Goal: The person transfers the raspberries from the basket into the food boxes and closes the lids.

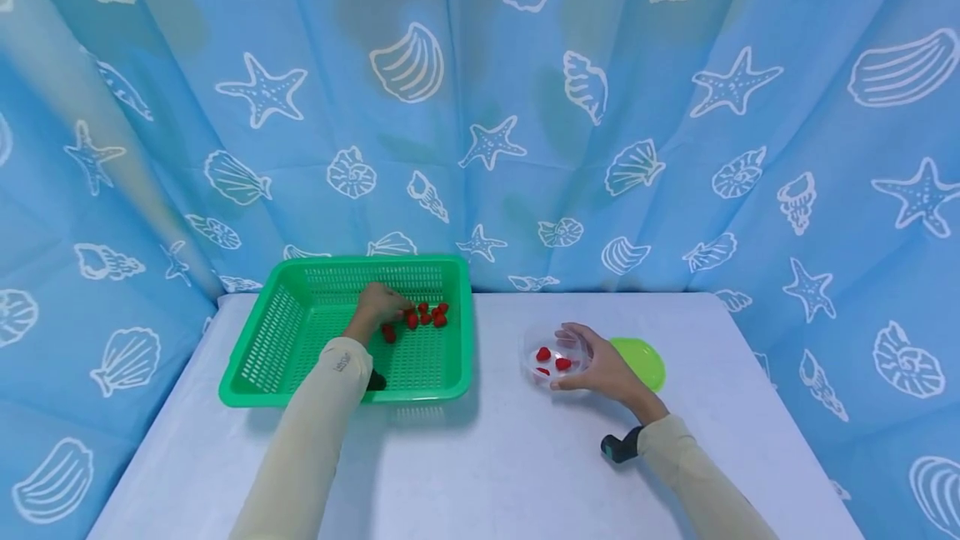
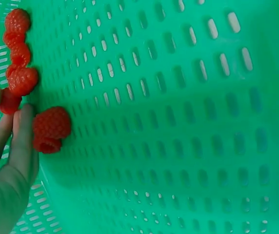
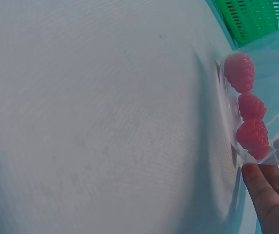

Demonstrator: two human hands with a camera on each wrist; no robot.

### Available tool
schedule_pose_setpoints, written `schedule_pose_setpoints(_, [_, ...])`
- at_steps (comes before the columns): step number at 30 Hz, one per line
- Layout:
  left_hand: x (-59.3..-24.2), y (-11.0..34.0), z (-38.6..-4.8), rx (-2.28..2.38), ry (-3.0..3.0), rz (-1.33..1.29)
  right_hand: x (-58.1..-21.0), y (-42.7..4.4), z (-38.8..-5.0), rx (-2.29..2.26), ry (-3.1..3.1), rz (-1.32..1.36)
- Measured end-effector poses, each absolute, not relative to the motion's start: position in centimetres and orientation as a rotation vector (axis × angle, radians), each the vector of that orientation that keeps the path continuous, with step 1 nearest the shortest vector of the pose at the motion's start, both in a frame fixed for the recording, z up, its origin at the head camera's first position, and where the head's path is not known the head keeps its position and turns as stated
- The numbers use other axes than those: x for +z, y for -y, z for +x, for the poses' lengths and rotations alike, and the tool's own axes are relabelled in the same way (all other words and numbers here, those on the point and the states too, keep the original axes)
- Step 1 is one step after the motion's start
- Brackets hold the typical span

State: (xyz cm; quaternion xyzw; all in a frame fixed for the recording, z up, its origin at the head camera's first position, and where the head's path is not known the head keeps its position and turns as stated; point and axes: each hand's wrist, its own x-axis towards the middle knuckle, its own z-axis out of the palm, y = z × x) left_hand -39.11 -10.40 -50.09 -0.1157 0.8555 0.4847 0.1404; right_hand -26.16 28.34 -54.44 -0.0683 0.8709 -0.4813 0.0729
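My left hand [image 1: 378, 307] reaches into a green plastic basket [image 1: 467, 348]. Between its thumb and fingers it pinches a red raspberry [image 2: 10, 101], seen in the left wrist view. Another raspberry [image 2: 51, 127] lies on the basket floor beside the fingers, and several more raspberries [image 2: 18, 53] sit in a row just past them. To the right, my right hand [image 1: 609, 367] holds a clear plastic container [image 1: 531, 342] by its sides, thumb near and fingers far. Three raspberries [image 3: 251, 106] rest on the container's bottom.
A light green round lid [image 1: 645, 363] lies on the white table [image 1: 480, 465], just right of the right hand. Behind the table and along both sides hangs a blue curtain [image 1: 465, 198] with white shell and starfish prints. A dark wrist device [image 1: 621, 447] is on the right wrist.
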Motion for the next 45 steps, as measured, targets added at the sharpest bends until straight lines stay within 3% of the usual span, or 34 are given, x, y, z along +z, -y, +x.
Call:
schedule_pose_setpoints(11, [-47.9,10.4,-38.7,1.840,-2.157,-0.254,-54.5,-28.1,-26.3,-1.442,-2.601,-0.183])
schedule_pose_setpoints(25, [-43.4,9.9,-38.2,1.947,-2.013,-0.071,-54.7,-28.3,-26.4,-1.428,-2.605,-0.153])
schedule_pose_setpoints(34, [-40.9,8.1,-35.9,1.957,-2.010,0.182,-54.7,-28.4,-26.6,-1.398,-2.629,-0.145])
schedule_pose_setpoints(45, [-42.0,4.9,-31.5,1.982,-2.238,0.417,-54.6,-28.2,-26.6,-1.418,-2.606,-0.173])
